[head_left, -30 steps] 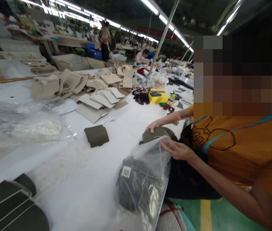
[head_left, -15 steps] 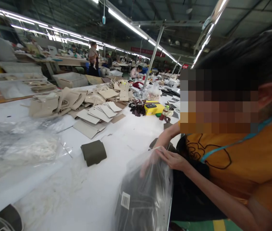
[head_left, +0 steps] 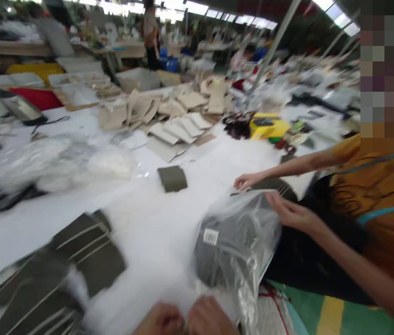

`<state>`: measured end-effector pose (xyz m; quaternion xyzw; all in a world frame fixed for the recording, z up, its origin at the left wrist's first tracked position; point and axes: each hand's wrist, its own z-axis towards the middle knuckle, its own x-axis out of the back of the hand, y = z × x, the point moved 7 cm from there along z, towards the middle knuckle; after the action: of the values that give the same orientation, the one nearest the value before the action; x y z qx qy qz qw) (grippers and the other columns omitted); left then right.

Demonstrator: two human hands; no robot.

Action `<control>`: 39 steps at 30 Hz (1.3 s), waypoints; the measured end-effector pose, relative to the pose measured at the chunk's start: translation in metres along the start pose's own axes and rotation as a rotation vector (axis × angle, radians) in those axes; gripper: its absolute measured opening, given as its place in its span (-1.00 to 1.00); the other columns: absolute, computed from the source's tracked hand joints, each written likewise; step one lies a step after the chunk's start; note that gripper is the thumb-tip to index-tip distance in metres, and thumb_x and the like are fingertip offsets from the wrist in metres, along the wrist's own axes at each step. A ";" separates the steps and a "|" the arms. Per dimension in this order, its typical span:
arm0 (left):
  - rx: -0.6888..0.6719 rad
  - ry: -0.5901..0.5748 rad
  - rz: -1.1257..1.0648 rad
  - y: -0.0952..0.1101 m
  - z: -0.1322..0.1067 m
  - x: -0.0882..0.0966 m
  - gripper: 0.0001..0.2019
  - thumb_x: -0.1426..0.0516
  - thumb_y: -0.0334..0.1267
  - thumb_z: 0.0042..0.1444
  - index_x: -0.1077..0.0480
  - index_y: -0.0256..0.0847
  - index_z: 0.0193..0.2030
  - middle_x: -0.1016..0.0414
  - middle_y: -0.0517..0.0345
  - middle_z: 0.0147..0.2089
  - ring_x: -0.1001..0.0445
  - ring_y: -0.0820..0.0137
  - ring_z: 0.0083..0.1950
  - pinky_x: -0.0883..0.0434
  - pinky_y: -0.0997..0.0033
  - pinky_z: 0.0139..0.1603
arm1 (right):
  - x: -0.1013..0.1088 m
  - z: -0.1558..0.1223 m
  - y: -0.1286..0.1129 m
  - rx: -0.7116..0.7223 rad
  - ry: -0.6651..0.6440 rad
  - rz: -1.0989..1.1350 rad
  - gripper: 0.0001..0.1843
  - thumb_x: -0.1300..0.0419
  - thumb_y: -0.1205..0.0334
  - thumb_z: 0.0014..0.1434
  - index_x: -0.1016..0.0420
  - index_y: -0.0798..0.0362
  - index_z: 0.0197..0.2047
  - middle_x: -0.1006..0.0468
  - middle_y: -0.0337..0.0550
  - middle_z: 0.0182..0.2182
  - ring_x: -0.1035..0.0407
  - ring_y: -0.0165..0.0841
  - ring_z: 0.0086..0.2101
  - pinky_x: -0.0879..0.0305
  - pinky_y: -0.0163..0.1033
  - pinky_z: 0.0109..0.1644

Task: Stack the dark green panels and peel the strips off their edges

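At the bottom edge, my left hand and my right hand are side by side with curled fingers. Both are blurred, and what they grip, if anything, cannot be made out. Whitish, see-through material lies near my left hand. Just beyond my right hand is a clear plastic bag with a dark item inside and a white barcode label. A co-worker's hand grips the bag's top edge. To the left lie dark olive pieces with pale strips.
A small olive piece lies mid-table. Crumpled plastic bags spread at left. Behind are beige pieces, pale cards and a yellow box. A co-worker in an orange shirt sits at right.
The view has swung down and left, bringing my two hands and more olive pieces into sight. The co-worker's far hand has come out of the bag and now rests beyond it.
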<state>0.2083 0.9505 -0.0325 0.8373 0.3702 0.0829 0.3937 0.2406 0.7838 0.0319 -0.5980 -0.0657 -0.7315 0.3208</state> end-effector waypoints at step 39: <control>-0.276 0.239 0.155 -0.008 -0.146 -0.048 -0.83 -0.14 -0.26 0.13 -0.56 -0.26 -0.31 -0.24 0.31 -0.55 -0.20 0.53 -0.47 -0.13 0.57 -0.44 | 0.023 -0.061 -0.152 -0.032 -0.429 0.591 -0.76 0.18 0.22 0.44 -0.16 -0.05 -0.29 -0.38 -0.22 -0.37 -0.29 -0.28 -0.35 -0.24 -0.18 -0.28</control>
<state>0.1069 1.0082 0.0683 0.7856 0.3340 0.2618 0.4503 0.1048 0.8652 0.0804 -0.7359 0.0557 -0.4660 0.4880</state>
